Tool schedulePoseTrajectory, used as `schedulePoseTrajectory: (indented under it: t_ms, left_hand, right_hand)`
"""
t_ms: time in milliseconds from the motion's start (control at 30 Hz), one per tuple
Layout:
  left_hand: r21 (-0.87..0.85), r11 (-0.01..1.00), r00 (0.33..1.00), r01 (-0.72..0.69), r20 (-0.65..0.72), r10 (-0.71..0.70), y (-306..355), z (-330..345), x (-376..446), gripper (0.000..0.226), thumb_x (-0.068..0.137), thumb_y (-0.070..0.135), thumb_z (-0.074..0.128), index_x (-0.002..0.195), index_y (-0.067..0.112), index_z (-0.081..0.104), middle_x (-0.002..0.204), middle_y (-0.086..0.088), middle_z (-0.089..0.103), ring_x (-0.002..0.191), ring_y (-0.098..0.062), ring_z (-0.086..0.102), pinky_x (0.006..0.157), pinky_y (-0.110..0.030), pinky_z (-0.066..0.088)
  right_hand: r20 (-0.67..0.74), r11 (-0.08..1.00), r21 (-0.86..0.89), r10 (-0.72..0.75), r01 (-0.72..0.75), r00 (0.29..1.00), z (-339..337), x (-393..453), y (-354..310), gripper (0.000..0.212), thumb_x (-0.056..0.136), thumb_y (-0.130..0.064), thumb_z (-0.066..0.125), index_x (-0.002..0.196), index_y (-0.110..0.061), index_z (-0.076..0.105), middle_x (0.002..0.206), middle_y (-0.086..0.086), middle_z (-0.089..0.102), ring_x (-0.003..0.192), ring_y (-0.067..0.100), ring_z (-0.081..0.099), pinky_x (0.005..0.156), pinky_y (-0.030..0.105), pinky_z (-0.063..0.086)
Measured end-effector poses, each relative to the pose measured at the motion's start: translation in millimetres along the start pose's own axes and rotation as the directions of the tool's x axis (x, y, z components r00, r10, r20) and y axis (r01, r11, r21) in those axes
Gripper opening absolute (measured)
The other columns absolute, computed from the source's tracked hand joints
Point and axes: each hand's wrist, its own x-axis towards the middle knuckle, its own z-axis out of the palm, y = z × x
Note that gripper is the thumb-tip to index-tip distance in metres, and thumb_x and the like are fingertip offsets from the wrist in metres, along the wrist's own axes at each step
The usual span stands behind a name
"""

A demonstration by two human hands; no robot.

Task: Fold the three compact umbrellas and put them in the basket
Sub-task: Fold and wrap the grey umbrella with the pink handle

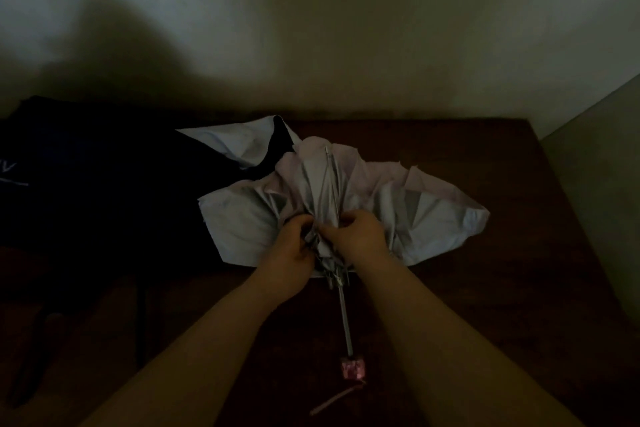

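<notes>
Fig.: pink umbrella (pixel 346 204) lies collapsed on bench (pixel 485 288), shaft toward viewer. Left hand (pixel 294 250) & right hand (pixel 356 236) both curled, pinching canopy folds near ribs. Best: gather pleats evenly round shaft, then wrap w/ strap. Basket not visible.

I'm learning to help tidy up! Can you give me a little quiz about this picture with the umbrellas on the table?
1. True or false: the pale umbrella is already folded up tight.
2. What colour is the handle at the end of its metal shaft? A) pink B) green C) yellow
3. What are the left hand and the right hand doing?

Key
1. False. Its cloth lies spread and crumpled on the brown table.
2. A, pink.
3. Both pinch the cloth and ribs near the middle of the pale umbrella, gathering them. A dark umbrella lies to the left; no basket shows.
</notes>
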Motion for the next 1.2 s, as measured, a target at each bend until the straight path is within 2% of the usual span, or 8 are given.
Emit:
schedulePoseTrajectory:
  t_ms: [100, 367, 500, 633, 800, 933, 1100, 1200]
  left_hand:
    - [-0.189, 0.982, 0.995, 0.004, -0.097, -0.023, 8, -1, -6, 0.051, 0.089, -0.006, 0.053, 0.133, 0.009, 0.034, 0.133, -0.002, 0.038, 0.105, -0.005, 0.053, 0.080, -0.004, 0.046]
    - [-0.505, 0.845, 0.985, -0.175, -0.099, 0.144, 92, -27, -20, 0.057, 0.084, -0.020, 0.048, 0.116, 0.026, 0.043, 0.115, 0.013, 0.056, 0.099, 0.004, 0.060, 0.077, -0.014, 0.052]
    - [-0.470, 0.823, 0.946, -0.319, -0.103, 0.308, 141, -38, -31, 0.059, 0.080, -0.022, 0.050, 0.113, 0.028, 0.049, 0.115, 0.009, 0.060, 0.104, 0.001, 0.060, 0.081, -0.019, 0.051]
    - [-0.446, 0.803, 0.916, -0.394, -0.124, 0.381, 174, -48, -43, 0.053, 0.081, -0.020, 0.051, 0.110, 0.024, 0.050, 0.110, 0.004, 0.061, 0.099, -0.003, 0.061, 0.081, -0.020, 0.052]
    - [-0.351, 0.813, 0.884, -0.465, -0.140, 0.445, 201, -56, -59, 0.041, 0.085, -0.010, 0.056, 0.101, 0.027, 0.052, 0.098, 0.006, 0.061, 0.083, 0.005, 0.061, 0.076, -0.014, 0.050]
    - [-0.069, 0.859, 0.858, -0.507, -0.127, 0.497, 205, -58, -73, 0.039, 0.086, 0.005, 0.062, 0.100, 0.039, 0.050, 0.103, 0.018, 0.058, 0.098, -0.001, 0.057, 0.088, -0.017, 0.046]
    - [0.276, 0.786, 0.696, -0.553, -0.365, 0.618, 189, -57, -90, 0.045, 0.078, 0.029, 0.071, 0.108, 0.042, 0.041, 0.109, 0.008, 0.037, 0.108, -0.013, 0.046, 0.092, -0.027, 0.044]
    - [0.235, 0.874, 0.785, -0.425, -0.386, 0.485, 185, -50, -94, 0.063, 0.077, 0.036, 0.070, 0.130, 0.030, 0.037, 0.123, 0.006, 0.027, 0.119, -0.013, 0.037, 0.097, -0.031, 0.041]
  right_hand:
    - [0.055, 0.984, 0.178, 0.010, -0.020, 0.998, -3, -8, 0, 0.027, 0.083, -0.016, 0.071, 0.104, 0.001, 0.067, 0.101, 0.016, 0.069, 0.088, 0.023, 0.065, 0.079, 0.032, 0.055]
    - [0.035, 0.767, 0.639, -0.106, 0.059, 0.994, -38, -43, -40, 0.013, 0.089, -0.012, 0.063, 0.100, -0.016, 0.064, 0.100, 0.005, 0.071, 0.088, 0.017, 0.069, 0.072, 0.028, 0.058]
    - [-0.062, 0.679, 0.708, -0.216, 0.195, 0.974, -66, -61, -77, 0.026, 0.086, -0.010, 0.066, 0.110, -0.012, 0.060, 0.107, 0.010, 0.069, 0.093, 0.023, 0.068, 0.064, 0.026, 0.057]
    - [-0.125, 0.679, 0.667, -0.305, 0.307, 0.944, -88, -79, -105, 0.033, 0.082, -0.008, 0.070, 0.111, -0.017, 0.060, 0.110, 0.007, 0.069, 0.100, 0.019, 0.067, 0.081, 0.031, 0.057]
    - [-0.196, 0.744, 0.541, -0.342, 0.392, 0.919, -108, -99, -132, 0.022, 0.082, -0.012, 0.072, 0.101, -0.016, 0.061, 0.100, 0.004, 0.069, 0.090, 0.018, 0.068, 0.074, 0.029, 0.058]
    - [-0.263, 0.794, 0.434, -0.340, 0.426, 0.903, -114, -106, -141, 0.021, 0.082, -0.012, 0.070, 0.099, -0.015, 0.059, 0.100, 0.009, 0.068, 0.092, 0.025, 0.066, 0.082, 0.042, 0.057]
    - [-0.252, 0.742, 0.509, -0.357, 0.437, 0.899, -122, -114, -153, 0.019, 0.084, -0.007, 0.067, 0.100, -0.012, 0.059, 0.095, 0.005, 0.068, 0.086, 0.020, 0.067, 0.074, 0.031, 0.059]
    - [-0.250, 0.714, 0.554, -0.347, 0.428, 0.904, -124, -119, -159, 0.026, 0.084, -0.008, 0.068, 0.108, -0.008, 0.059, 0.101, 0.007, 0.067, 0.091, 0.022, 0.067, 0.077, 0.032, 0.058]
